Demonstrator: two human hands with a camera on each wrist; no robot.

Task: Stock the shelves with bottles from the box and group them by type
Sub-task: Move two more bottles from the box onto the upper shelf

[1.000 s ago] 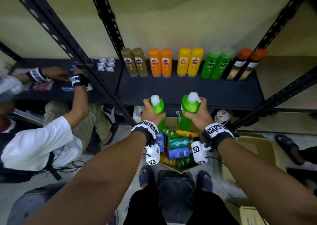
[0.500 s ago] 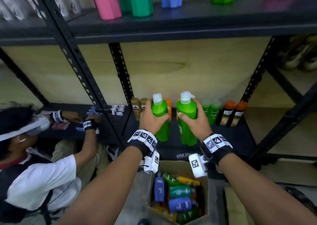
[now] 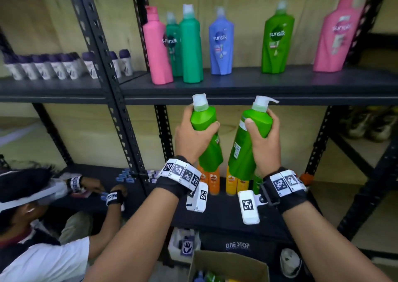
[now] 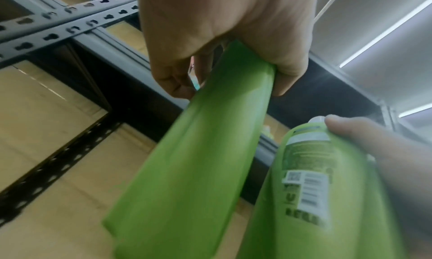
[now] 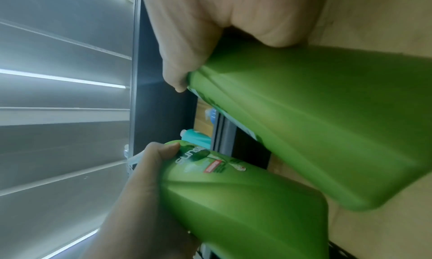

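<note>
My left hand [image 3: 193, 135] grips a green bottle [image 3: 207, 139] near its white cap. My right hand [image 3: 261, 139] grips a second green bottle [image 3: 243, 150], this one with a pump top. Both bottles are upright, side by side, just below the front edge of the upper shelf [image 3: 237, 89]. On that shelf stand pink [image 3: 157, 49], teal [image 3: 190, 47], blue [image 3: 220, 43], green [image 3: 276, 40] and pink [image 3: 336, 38] bottles. In the left wrist view my fingers [image 4: 287, 74] wrap the green bottle [image 4: 187, 170]. The right wrist view has the pump bottle [image 5: 327, 124] in my grip. The open cardboard box [image 3: 226, 264] sits on the floor below.
Another person [image 3: 32, 228] crouches at the lower left, hands on the lower shelf [image 3: 226, 208]. Orange and yellow bottles [image 3: 215, 179] stand on that shelf behind my hands. Small purple-capped bottles [image 3: 53, 66] fill the upper left shelf. Black perforated uprights [image 3: 107, 66] divide the bays.
Both hands have lifted the two green bottles from over the box up to just under the upper shelf. The view has tilted upward, so the upper shelf now shows.
</note>
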